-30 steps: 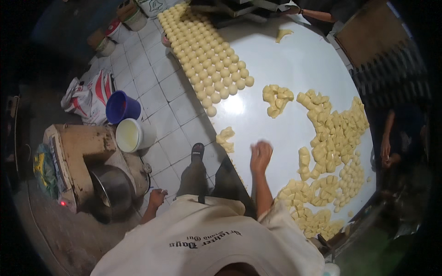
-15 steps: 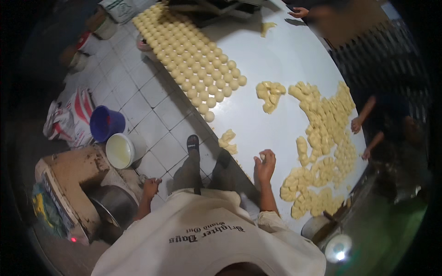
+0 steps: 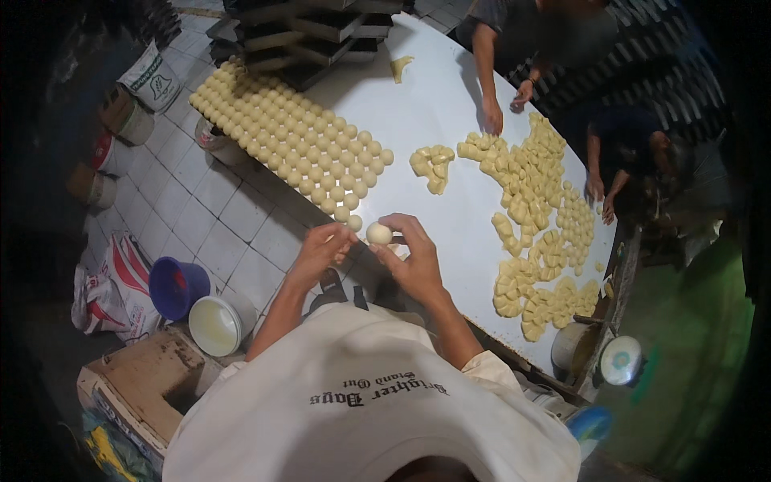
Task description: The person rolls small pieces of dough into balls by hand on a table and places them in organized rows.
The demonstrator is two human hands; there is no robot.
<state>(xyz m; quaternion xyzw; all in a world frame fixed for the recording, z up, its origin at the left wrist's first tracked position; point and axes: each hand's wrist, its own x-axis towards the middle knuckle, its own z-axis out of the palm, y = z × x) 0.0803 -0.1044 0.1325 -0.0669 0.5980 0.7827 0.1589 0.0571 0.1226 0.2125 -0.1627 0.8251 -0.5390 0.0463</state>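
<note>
Dough ball: a small, smooth, pale cream round [image 3: 379,234], lighter than the yellower cut dough; it sits in the right hand, by the table's near-left edge, near the closest end of the ball rows.
Right hand: the hand [image 3: 414,261] grips the ball between thumb and fingers, forearm reaching up from below.
Left hand: just left of the ball, the hand [image 3: 324,251] has its fingers curled in; whether it holds anything, I cannot tell.
Ball rows: many similar dough balls [image 3: 299,143] in close lines along the table's left edge.
Cut dough: yellow chunks [image 3: 530,193] heaped across the right side, with a small separate cluster [image 3: 434,165] nearer the middle.
Table: white, smooth top [image 3: 462,233].
Far end: dark trays [image 3: 321,32] stacked beside the rows.
Co-workers: one person's hand [image 3: 492,119] is at the chunks' far end; another person's hand [image 3: 594,188] is at the right edge.
Floor: pale tiles [image 3: 241,213], a purple bucket [image 3: 178,289] and a white bucket [image 3: 243,309].
</note>
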